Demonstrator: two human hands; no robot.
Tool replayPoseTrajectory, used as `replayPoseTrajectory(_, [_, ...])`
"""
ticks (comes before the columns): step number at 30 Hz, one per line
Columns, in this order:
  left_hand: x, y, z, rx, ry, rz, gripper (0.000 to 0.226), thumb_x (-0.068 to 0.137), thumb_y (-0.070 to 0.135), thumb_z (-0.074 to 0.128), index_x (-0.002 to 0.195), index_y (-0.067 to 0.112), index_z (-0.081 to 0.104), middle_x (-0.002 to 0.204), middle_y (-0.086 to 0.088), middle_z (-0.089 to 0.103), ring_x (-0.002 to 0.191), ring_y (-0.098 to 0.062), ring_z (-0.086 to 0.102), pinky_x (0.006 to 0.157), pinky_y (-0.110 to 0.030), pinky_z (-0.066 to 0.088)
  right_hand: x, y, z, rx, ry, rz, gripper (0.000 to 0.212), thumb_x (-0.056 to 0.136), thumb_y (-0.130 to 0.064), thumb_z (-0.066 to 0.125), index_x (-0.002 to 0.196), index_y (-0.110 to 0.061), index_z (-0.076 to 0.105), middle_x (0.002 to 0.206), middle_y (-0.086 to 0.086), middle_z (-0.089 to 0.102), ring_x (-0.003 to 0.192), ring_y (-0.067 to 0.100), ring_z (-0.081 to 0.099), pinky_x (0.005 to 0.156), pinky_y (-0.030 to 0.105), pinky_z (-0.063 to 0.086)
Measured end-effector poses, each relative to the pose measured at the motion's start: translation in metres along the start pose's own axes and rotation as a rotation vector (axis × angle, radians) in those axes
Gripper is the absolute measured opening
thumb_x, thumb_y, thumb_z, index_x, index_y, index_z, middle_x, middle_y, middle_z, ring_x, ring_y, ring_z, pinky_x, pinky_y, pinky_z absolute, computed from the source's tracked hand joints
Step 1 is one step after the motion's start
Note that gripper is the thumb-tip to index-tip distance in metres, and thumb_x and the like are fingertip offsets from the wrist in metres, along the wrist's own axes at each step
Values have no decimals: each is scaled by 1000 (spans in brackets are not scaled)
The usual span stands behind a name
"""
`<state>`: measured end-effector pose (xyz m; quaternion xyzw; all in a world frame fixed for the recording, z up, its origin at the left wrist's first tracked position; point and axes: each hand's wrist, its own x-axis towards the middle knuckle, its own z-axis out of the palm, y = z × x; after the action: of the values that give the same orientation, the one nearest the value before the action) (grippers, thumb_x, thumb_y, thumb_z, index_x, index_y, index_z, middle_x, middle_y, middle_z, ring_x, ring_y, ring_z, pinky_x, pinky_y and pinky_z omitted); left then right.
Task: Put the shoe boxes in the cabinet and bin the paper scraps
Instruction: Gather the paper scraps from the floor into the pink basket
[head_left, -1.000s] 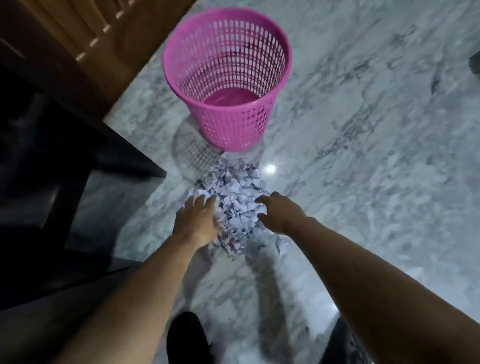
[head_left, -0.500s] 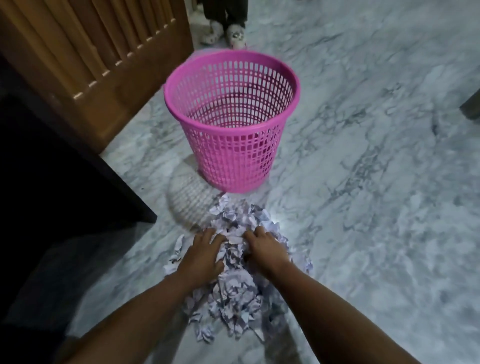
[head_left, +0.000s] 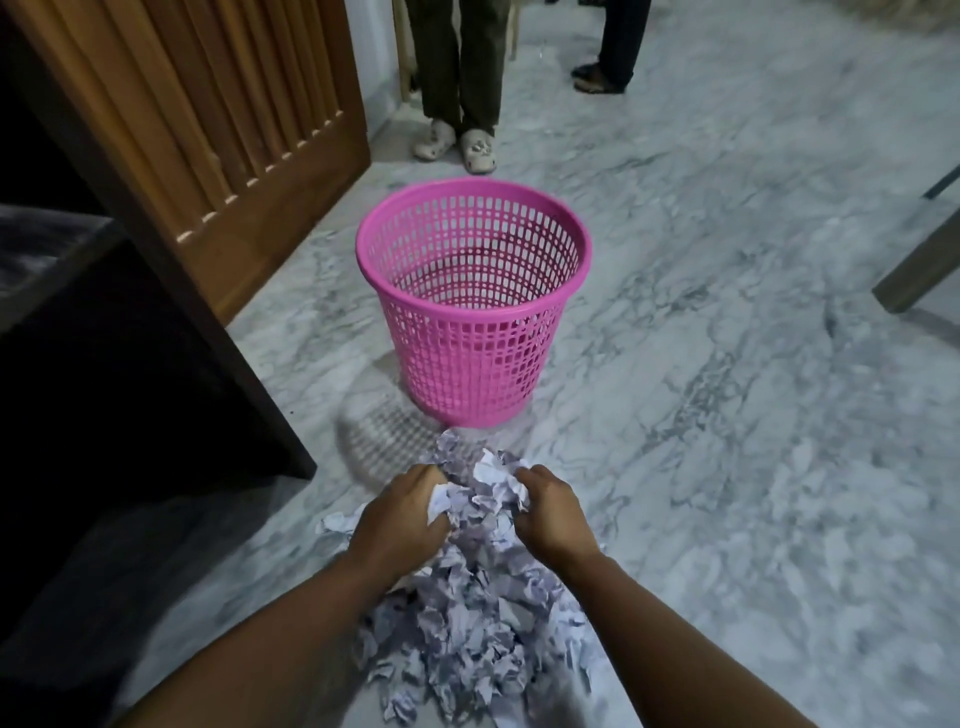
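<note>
Both hands are curled into the top of the paper scraps (head_left: 467, 613), the left hand (head_left: 400, 519) and right hand (head_left: 553, 514) facing each other with a clump of crumpled white paper gripped between them. The rest of the heap trails back from the hands toward the person, spread loose on the floor (head_left: 753, 415) between the forearms, with a few stray bits off to the left.

Around them, biggest first: grey-veined marble floor runs across the whole room. A dark cabinet (head_left: 130, 389) fills the left side, its inside too dark to make out, and a slatted wooden door (head_left: 218, 130) stands open beside it. Just past the hands, the pink bin (head_left: 472, 301) stands upright on the floor, mesh-walled, its mouth open and nothing between it and the clump; the far edge of the heap lies near its base.

Behind the bin, a person in dark trousers and pale slippers (head_left: 457, 148) stands facing this way. Another leg with a dark sandal (head_left: 597, 80) shows further right. A wooden furniture leg (head_left: 919, 265) slants in at the right edge.
</note>
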<state>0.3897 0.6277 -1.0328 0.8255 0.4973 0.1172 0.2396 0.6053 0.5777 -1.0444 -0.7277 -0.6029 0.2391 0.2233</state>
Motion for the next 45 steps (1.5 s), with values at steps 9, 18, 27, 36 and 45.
replayPoseTrajectory(9, [10, 45, -63, -275, 252, -5, 34, 86, 19, 59, 95, 41, 36, 86, 15, 48, 63, -15, 46, 56, -34, 37, 27, -48, -74, 364, 322, -193, 17, 87, 1, 65, 97, -12, 70, 91, 2, 67, 80, 19, 61, 69, 36, 50])
replayPoseTrajectory(18, [31, 122, -141, -601, 612, 9, 23, 87, 5, 59, 94, 23, 47, 69, -3, 56, 55, -14, 58, 51, -38, 48, 82, -133, -199, 366, 430, -416, 16, 90, -2, 65, 88, -17, 70, 76, -12, 67, 69, -3, 62, 63, 15, 43])
replayPoseTrajectory(27, [173, 169, -241, -717, 967, 22, 19, 87, 11, 58, 103, 14, 47, 89, 0, 56, 76, -6, 56, 63, -18, 43, 151, -161, -242, -169, 276, -244, 14, 89, -13, 57, 82, -25, 57, 100, 17, 74, 94, 40, 65, 70, 30, 37])
replayPoseTrajectory(36, [235, 144, -186, -340, 159, -455, 90, 94, 32, 67, 158, 27, 5, 126, -14, 55, 103, -31, 58, 92, -48, 53, 192, -149, -221, 68, -28, -82, 86, 86, -12, 78, 157, -13, 31, 146, 16, 52, 127, 32, 57, 94, 34, 50])
replayPoseTrajectory(45, [176, 131, -165, -164, 469, -24, 21, 91, 21, 58, 108, 30, 68, 100, 6, 73, 85, -15, 68, 79, -36, 58, 135, -71, -198, 412, 538, -95, 27, 90, -18, 50, 108, -20, 71, 87, -7, 72, 79, 13, 68, 78, 34, 57])
